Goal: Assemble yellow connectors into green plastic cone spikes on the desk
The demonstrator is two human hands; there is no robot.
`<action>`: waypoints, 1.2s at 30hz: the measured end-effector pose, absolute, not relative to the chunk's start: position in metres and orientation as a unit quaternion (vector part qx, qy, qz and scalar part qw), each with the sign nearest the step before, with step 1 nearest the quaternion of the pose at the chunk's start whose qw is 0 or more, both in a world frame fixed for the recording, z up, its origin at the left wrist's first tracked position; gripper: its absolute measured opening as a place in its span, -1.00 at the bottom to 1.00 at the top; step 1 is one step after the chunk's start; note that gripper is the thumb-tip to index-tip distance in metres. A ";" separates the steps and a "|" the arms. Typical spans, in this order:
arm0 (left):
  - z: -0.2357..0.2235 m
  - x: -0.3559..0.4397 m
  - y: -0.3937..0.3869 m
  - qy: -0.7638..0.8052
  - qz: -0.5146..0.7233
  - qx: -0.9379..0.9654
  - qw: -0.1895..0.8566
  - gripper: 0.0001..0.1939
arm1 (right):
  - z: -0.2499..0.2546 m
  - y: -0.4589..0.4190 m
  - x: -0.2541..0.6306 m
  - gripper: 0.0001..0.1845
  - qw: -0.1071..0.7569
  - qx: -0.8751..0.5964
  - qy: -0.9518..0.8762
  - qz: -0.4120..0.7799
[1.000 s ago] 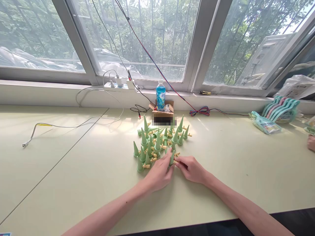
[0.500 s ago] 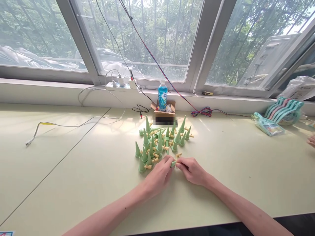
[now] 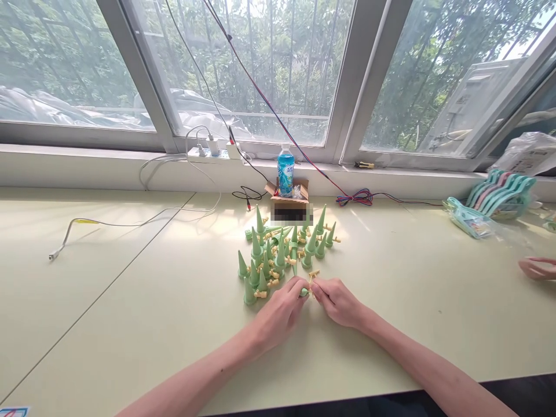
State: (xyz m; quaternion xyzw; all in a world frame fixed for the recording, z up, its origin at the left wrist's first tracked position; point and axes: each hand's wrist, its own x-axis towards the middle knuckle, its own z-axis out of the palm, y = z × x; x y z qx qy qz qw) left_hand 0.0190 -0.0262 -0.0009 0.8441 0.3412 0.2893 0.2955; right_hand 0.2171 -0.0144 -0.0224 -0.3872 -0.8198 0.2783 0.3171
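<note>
My left hand (image 3: pixel 286 298) is closed around a green plastic plant-watering spike (image 3: pixel 303 292), whose rounded end shows at the fingertips. Most of that spike is hidden by the fingers. Right up against it, my right hand (image 3: pixel 336 300) pinches a small yellow valve (image 3: pixel 311 288), which is mostly covered. Just beyond the fingertips is another yellow T-shaped valve (image 3: pixel 313 273). A cluster of green spikes (image 3: pixel 281 255) stands behind and left of my hands, several with yellow valves (image 3: pixel 260 294) at their sides. A few spikes lie flat among the upright ones.
A small open carton (image 3: pixel 299 197) with a blue bottle (image 3: pixel 285 171) stands behind the spikes. Coiled wire (image 3: pixel 358 197) and a grey cable (image 3: pixel 130 222) lie on the table. Turquoise hangers (image 3: pixel 499 194) are at the right, near another person's hand (image 3: pixel 537 269).
The green end in my left hand has turned to face me more, and more yellow shows between my hands. At the right, the other person's hand has come further into view.
</note>
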 end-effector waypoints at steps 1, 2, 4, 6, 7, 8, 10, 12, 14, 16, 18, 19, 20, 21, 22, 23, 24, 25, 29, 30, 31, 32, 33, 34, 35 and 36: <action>-0.001 0.019 -0.026 0.342 0.294 0.841 0.298 -0.76 | -0.022 -0.014 0.217 -0.58 0.318 -0.389 -0.818 0.279; -0.002 0.019 -0.027 0.345 0.300 0.837 0.300 -0.76 | -0.022 -0.014 0.217 -0.58 0.320 -0.391 -0.816 0.280; -0.004 0.020 -0.027 0.353 0.309 0.828 0.307 -0.78 | -0.021 -0.014 0.218 -0.58 0.322 -0.395 -0.812 0.283; -0.006 0.020 -0.026 0.367 0.317 0.816 0.316 -0.82 | -0.019 -0.014 0.219 -0.59 0.323 -0.396 -0.811 0.285; -0.007 0.021 -0.026 0.374 0.321 0.808 0.324 -0.85 | -0.018 -0.014 0.220 -0.60 0.323 -0.395 -0.811 0.287; -0.007 0.021 -0.026 0.380 0.326 0.799 0.335 -0.87 | -0.016 -0.014 0.221 -0.61 0.322 -0.391 -0.812 0.290; -0.007 0.022 -0.026 0.386 0.331 0.778 0.368 -0.87 | -0.013 -0.014 0.223 -0.67 0.318 -0.382 -0.816 0.295; -0.005 0.022 -0.027 0.386 0.331 0.759 0.406 -0.86 | -0.012 -0.014 0.224 -0.70 0.312 -0.375 -0.824 0.289; -0.004 0.022 -0.027 0.386 0.328 0.745 0.434 -0.85 | -0.012 -0.014 0.225 -0.71 0.308 -0.371 -0.832 0.274; -0.004 0.022 -0.027 0.384 0.325 0.737 0.451 -0.86 | -0.015 -0.013 0.225 -0.69 0.309 -0.364 -0.840 0.258; -0.005 0.021 -0.027 0.381 0.325 0.737 0.454 -0.88 | -0.018 -0.013 0.225 -0.68 0.311 -0.355 -0.846 0.247; -0.007 0.021 -0.027 0.379 0.326 0.740 0.450 -0.90 | -0.020 -0.012 0.225 -0.67 0.312 -0.351 -0.849 0.242; -0.008 0.021 -0.027 0.378 0.326 0.746 0.442 -0.91 | -0.022 -0.012 0.225 -0.66 0.313 -0.348 -0.851 0.239; -0.010 0.021 -0.027 0.376 0.327 0.752 0.431 -0.93 | -0.024 -0.012 0.225 -0.65 0.314 -0.346 -0.853 0.235; -0.011 0.021 -0.027 0.374 0.327 0.760 0.418 -0.94 | -0.025 -0.012 0.224 -0.64 0.315 -0.344 -0.854 0.231; -0.012 0.020 -0.028 0.371 0.328 0.768 0.407 -0.95 | -0.026 -0.011 0.224 -0.63 0.316 -0.343 -0.855 0.228; -0.013 0.020 -0.028 0.366 0.327 0.776 0.395 -0.96 | -0.026 -0.012 0.224 -0.63 0.317 -0.342 -0.855 0.225; -0.013 0.020 -0.029 0.359 0.326 0.785 0.385 -0.94 | -0.026 -0.012 0.224 -0.62 0.318 -0.342 -0.856 0.224; -0.012 0.019 -0.030 0.338 0.316 0.816 0.345 -0.87 | -0.023 -0.013 0.222 -0.63 0.310 -0.345 -0.855 0.231; -0.011 0.019 -0.030 0.337 0.313 0.821 0.338 -0.86 | -0.022 -0.014 0.222 -0.63 0.308 -0.347 -0.855 0.234; -0.011 0.018 -0.031 0.337 0.311 0.824 0.332 -0.85 | -0.022 -0.014 0.221 -0.62 0.306 -0.348 -0.854 0.235; -0.010 0.018 -0.031 0.337 0.309 0.826 0.328 -0.85 | -0.022 -0.014 0.221 -0.62 0.305 -0.350 -0.853 0.236; -0.009 0.018 -0.031 0.338 0.309 0.827 0.326 -0.84 | -0.021 -0.014 0.220 -0.62 0.305 -0.354 -0.852 0.237; -0.009 0.018 -0.031 0.339 0.310 0.827 0.324 -0.84 | -0.021 -0.015 0.220 -0.62 0.305 -0.356 -0.850 0.239; -0.009 0.019 -0.031 0.342 0.311 0.827 0.321 -0.84 | -0.021 -0.014 0.220 -0.62 0.306 -0.359 -0.848 0.240; -0.009 0.019 -0.031 0.345 0.314 0.826 0.318 -0.84 | -0.021 -0.014 0.220 -0.62 0.308 -0.362 -0.846 0.242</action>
